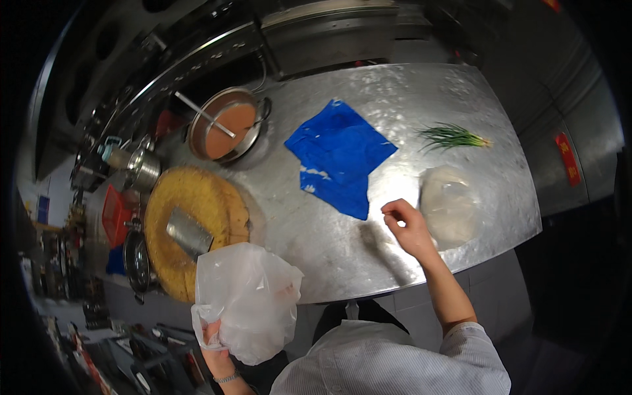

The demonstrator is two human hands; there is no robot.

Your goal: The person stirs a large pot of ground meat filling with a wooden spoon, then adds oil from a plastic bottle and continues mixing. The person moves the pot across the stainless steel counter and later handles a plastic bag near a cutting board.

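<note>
A translucent white plastic bag (252, 296) is gripped by its gathered edge in my left hand (213, 335), off the table's front edge. The bag hangs puffed out and partly hides the chopping block. My right hand (411, 231) hovers above the steel table (286, 217) with its fingers loosely curled and nothing seen in it. Just right of that hand lies a clear plastic bag (450, 207) with a pale mass inside, perhaps dough. A blue cloth (340, 148) with white smears is spread beyond my right hand, to its left.
A cleaver (190, 233) rests on a thick round chopping block (185, 190) at left. Behind it stands a pot (197, 133) of orange-brown liquid with a long-handled utensil (205, 114). Scallions (452, 136) lie at right. A red basket (114, 217) and metal pots (144, 168) crowd the left end.
</note>
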